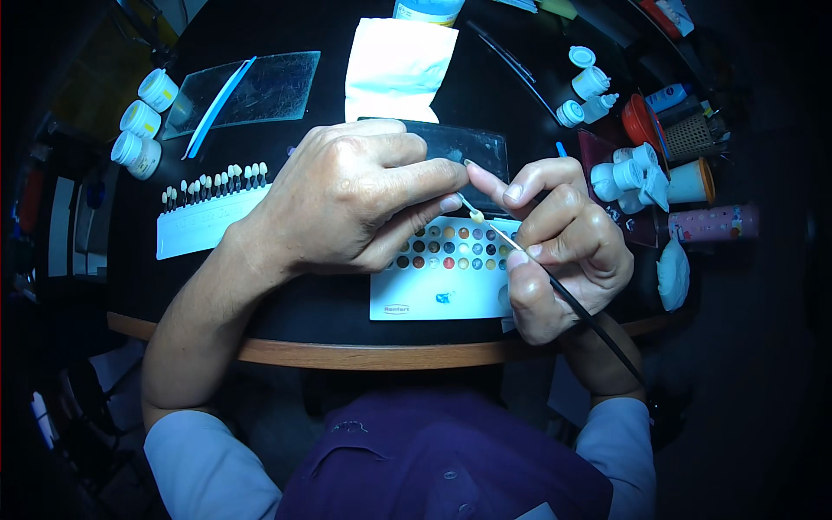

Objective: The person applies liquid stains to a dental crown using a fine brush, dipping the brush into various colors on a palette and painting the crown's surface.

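My left hand (364, 195) is closed, thumb and forefinger pinching a thin stem that carries a small cream-coloured dental crown (477, 216). My right hand (576, 238) grips a fine paintbrush (574, 302) with a dark handle and a pale ferrule. Its tip points up and left, close to the crown; whether they touch I cannot make out. The right forefinger stretches toward the left fingertips. Beneath both hands lies a white palette (433, 299) with rows of round coloured samples and a blue smear, its upper left part hidden by my left hand.
Left of my hands stands a white tooth shade guide (204, 227). Beyond it are a glass plate (282, 87), a blue-and-white strip (218, 106) and white jars (139, 120). White paper (399, 65) and a dark slab (485, 156) lie ahead. Several small bottles and a red bowl (640, 121) crowd the right.
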A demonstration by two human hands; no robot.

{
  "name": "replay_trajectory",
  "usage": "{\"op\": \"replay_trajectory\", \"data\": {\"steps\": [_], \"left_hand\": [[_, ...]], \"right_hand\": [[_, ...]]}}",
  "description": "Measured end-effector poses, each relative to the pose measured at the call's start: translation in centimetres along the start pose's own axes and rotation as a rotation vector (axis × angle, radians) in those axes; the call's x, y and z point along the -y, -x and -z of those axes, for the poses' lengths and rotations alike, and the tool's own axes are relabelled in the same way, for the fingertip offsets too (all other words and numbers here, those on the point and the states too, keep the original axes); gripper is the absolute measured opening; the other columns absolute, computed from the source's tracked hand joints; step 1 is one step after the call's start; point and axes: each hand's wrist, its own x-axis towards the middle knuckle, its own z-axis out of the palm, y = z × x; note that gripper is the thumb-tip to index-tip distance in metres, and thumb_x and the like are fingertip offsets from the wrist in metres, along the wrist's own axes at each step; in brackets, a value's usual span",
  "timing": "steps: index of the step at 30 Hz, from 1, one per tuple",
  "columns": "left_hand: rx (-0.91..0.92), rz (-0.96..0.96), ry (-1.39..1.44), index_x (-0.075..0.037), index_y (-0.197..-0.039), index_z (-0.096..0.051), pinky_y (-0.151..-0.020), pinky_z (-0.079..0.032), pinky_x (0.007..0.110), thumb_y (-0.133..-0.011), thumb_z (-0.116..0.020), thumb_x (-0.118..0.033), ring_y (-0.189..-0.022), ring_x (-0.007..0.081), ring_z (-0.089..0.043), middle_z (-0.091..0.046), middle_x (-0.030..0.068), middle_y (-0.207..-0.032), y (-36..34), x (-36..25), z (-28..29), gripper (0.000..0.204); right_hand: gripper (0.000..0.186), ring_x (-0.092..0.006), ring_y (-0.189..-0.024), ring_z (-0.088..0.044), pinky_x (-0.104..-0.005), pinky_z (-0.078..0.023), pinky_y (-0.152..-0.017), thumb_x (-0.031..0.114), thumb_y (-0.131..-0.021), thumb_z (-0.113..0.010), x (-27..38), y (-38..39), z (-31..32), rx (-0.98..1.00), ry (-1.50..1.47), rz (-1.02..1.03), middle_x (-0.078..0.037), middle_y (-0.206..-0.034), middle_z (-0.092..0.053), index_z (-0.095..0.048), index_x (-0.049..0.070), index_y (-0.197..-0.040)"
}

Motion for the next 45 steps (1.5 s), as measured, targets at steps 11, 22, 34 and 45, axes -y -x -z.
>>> {"op": "replay_trajectory", "data": {"steps": [11,22,34,45], "left_hand": [[-0.001,0.006,0.004,-0.01,-0.099,-0.079,-0.056,-0.052,0.037,-0.094,-0.081,-0.021,-0.066,0.0215,-0.066,-0.063,0.0033,-0.072,-0.15,-0.18,0.19,0.012],[-0.005,-0.001,0.033,-0.01,-0.102,-0.079,-0.058,-0.053,0.037,-0.093,-0.083,-0.019,-0.066,0.0215,-0.066,-0.064,0.0036,-0.073,-0.21,-0.1,0.3,0.013],[-0.025,-0.023,0.062,-0.009,-0.104,-0.08,-0.059,-0.054,0.038,-0.091,-0.084,-0.017,-0.068,0.0222,-0.066,-0.064,0.0043,-0.076,-0.34,-0.02,0.43,0.016],[-0.032,-0.024,0.049,-0.009,-0.104,-0.08,-0.059,-0.054,0.037,-0.09,-0.084,-0.017,-0.068,0.0217,-0.066,-0.065,0.0038,-0.077,-0.31,-0.04,0.42,0.016]], "right_hand": [[0.021,-0.0294,-0.097,-0.067,-0.0547,-0.067,-0.096,-0.008,-0.073,-0.068,0.25,-0.14,-0.12,0.008,0.039,0.006,-0.008,-0.077,-0.062,-0.054,0.005,-0.082],[0.02,-0.0294,-0.096,-0.067,-0.0544,-0.067,-0.094,-0.007,-0.073,-0.069,0.39,-0.08,-0.33,-0.03,0.002,0.033,-0.009,-0.077,-0.062,-0.055,0.004,-0.083],[0.02,-0.0295,-0.097,-0.067,-0.0551,-0.067,-0.096,-0.007,-0.074,-0.07,0.64,-0.25,-0.28,-0.013,0.029,0.027,-0.009,-0.078,-0.063,-0.056,0.004,-0.084],[0.021,-0.0297,-0.098,-0.067,-0.0552,-0.066,-0.098,-0.009,-0.074,-0.069,0.69,-0.13,-0.07,0.022,0.015,0.012,-0.01,-0.078,-0.063,-0.056,0.004,-0.083]]}}
